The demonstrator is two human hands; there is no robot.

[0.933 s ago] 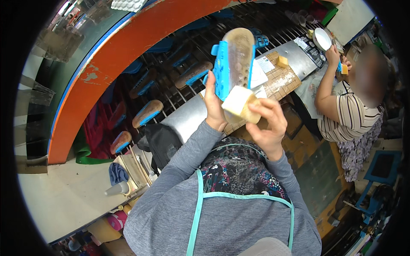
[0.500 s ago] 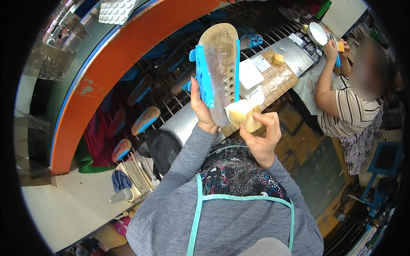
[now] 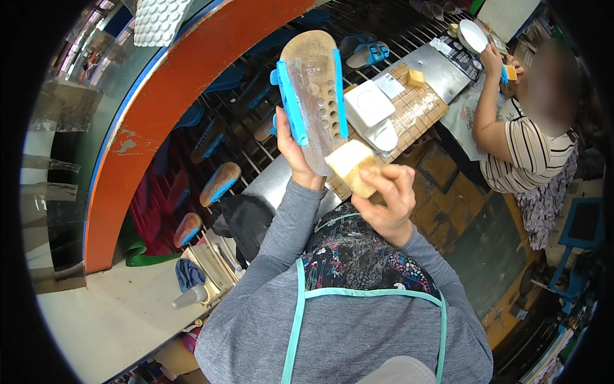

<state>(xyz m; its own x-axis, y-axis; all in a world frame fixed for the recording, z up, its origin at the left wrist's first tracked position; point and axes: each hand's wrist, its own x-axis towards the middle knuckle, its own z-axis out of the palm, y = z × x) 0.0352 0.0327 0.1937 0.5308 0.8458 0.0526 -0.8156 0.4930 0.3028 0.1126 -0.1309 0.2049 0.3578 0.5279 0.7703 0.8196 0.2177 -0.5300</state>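
Observation:
My left hand (image 3: 293, 153) grips a brown shoe last (image 3: 313, 77) near its narrow lower end. The last is raised in front of me, its underside with several round holes turned toward me. Bright blue strap pieces (image 3: 291, 105) wrap over both of its long edges. Between the fingers and thumb of my right hand (image 3: 393, 201) is a pale yellow sponge (image 3: 352, 160). The sponge's whitish end lies against or just beside the lower right edge of the last; I cannot tell whether they touch. My left fingers are mostly hidden behind the last.
An orange curved frame (image 3: 118, 150) arches at left over a metal rod rack holding more blue-strapped lasts (image 3: 220, 184). Beyond my hands, a bench board (image 3: 425, 112) carries a white container (image 3: 369, 105) and a sponge block (image 3: 416, 78). At right a co-worker (image 3: 505, 144) works near a white bowl (image 3: 472, 36).
The last has shifted slightly left and up in the view, and the sponge has moved with it, tilting a little. Both grips are kept. The surroundings have shifted slightly too.

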